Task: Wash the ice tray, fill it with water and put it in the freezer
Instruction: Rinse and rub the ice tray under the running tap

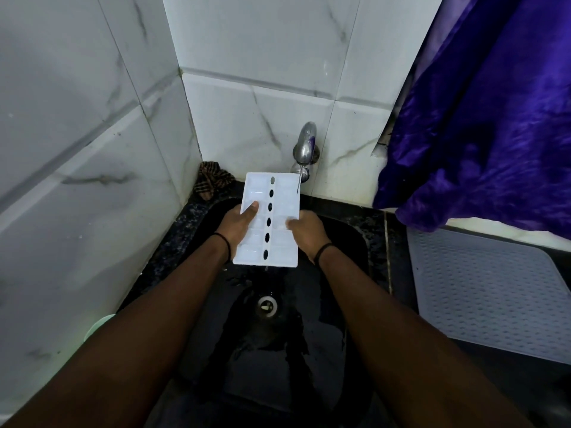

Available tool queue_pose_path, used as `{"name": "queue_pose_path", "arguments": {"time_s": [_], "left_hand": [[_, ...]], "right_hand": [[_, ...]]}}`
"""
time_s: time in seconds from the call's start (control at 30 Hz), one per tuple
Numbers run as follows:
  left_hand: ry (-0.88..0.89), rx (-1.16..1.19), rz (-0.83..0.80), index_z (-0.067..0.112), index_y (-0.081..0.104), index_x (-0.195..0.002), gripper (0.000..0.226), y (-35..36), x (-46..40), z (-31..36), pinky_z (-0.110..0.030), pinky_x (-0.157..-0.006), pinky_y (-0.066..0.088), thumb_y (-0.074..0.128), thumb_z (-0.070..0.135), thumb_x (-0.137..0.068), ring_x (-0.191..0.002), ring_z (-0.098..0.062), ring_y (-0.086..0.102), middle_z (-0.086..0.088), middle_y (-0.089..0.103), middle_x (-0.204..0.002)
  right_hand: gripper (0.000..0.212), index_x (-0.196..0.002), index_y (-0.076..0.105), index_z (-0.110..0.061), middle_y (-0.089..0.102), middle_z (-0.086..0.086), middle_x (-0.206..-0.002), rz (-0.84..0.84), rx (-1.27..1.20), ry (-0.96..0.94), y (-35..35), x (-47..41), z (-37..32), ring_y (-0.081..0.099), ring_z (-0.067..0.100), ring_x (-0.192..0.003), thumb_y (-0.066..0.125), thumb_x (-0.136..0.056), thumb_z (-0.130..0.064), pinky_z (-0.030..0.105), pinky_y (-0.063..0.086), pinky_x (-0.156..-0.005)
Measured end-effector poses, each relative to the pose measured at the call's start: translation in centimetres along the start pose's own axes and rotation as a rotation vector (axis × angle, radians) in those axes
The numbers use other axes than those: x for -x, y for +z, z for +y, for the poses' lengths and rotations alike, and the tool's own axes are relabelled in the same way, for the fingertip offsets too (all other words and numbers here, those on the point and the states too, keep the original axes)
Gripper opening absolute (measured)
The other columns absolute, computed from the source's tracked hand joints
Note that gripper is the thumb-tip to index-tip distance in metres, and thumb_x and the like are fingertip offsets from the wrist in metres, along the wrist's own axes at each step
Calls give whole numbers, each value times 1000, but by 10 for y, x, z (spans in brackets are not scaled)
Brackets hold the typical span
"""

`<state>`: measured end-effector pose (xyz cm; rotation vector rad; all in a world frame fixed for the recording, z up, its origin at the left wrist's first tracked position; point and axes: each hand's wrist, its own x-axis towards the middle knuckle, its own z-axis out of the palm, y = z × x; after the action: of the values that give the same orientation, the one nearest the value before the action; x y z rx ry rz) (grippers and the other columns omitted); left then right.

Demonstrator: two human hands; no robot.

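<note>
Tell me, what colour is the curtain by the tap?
Purple. The curtain hangs right of the tap, shown in the head view.

Two bare forearms reached forward from the bottom corners, a thin dark band on each wrist. The left hand (pixel 236 225) gripped with its thumb laid flat on top. The right hand (pixel 306 231) curled its fingers inward, thumb forward.

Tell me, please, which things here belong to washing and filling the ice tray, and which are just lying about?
In use: ice tray, tap, sink, left hand, right hand.
Lying about: checked cloth, purple cloth, grey mat.
</note>
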<state>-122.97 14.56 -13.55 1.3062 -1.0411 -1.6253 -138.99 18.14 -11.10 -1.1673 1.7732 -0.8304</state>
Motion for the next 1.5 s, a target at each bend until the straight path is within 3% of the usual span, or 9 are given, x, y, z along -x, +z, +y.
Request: {"name": "queue_pose_path", "arguments": {"time_s": [0.17,0.3,0.57,0.7,0.8,0.97,1.2,1.33,1.5], "left_hand": [[-5,-29,-12,19,64,-110,30,1,0,-4,-34,-65,57,58,42,-91,-84,-23,72,-5,73,-98],[-9,-13,-40,20,63,-112,26,3,2,-9,-37,-68,57,57,37,-93,-86,-25,71,-5,73,-100],[-73,12,14,15,68,-103,22,4,1,-5,-39,-67,56,57,8,-85,-78,-30,68,-11,71,-94],[-62,36,23,15,67,-105,24,2,-1,4,-40,-67,56,57,9,-84,-78,-31,68,-11,71,-94],[-63,42,31,19,67,-99,18,9,0,10,-35,-60,56,57,12,-86,-72,-26,69,-7,72,-88],[-42,6,38,21,65,-93,18,19,2,19,-29,-54,53,53,10,-85,-66,-21,67,-4,70,-82],[120,-273,116,5,60,-114,30,24,-3,32,-40,-82,52,47,5,-87,-94,-32,62,-15,65,-106],[195,-653,109,5,57,-115,29,32,-3,35,-29,-81,44,48,11,-89,-102,-30,58,-14,61,-114],[17,-508,115,-1,62,-103,23,24,-3,30,-31,-68,50,48,2,-84,-82,-31,61,-18,64,-101]], "right_hand": [[34,-122,57,10,61,29,-125,-147,-345,184,-3,14,-6,59,45,-115,41,-92,8,54,48,-99],[41,-131,54,6,61,23,-129,-274,-553,239,-12,20,3,59,42,-119,56,-90,10,58,46,-102],[23,-112,67,0,70,18,-113,-58,-163,21,0,18,14,67,32,-102,59,-92,-7,45,54,-92],[22,-117,56,-9,64,12,-114,-153,-311,111,-3,13,4,62,26,-99,53,-95,-11,33,52,-75],[9,-103,57,-8,65,15,-111,-69,-415,114,-9,7,-6,63,28,-98,60,-95,-10,44,53,-87],[40,-118,61,8,68,22,-115,-104,-464,176,-20,-3,-12,68,33,-94,75,-81,1,45,58,-81],[23,-106,69,2,70,21,-110,86,-48,106,-11,-19,-12,66,35,-103,57,-93,-11,46,55,-92],[30,-123,60,2,65,19,-103,-118,-210,327,-5,-9,-6,64,32,-86,46,-97,-3,44,54,-73],[22,-119,59,-9,67,8,-93,-293,-387,381,-23,-1,5,65,18,-72,58,-97,-7,35,57,-66]]}}
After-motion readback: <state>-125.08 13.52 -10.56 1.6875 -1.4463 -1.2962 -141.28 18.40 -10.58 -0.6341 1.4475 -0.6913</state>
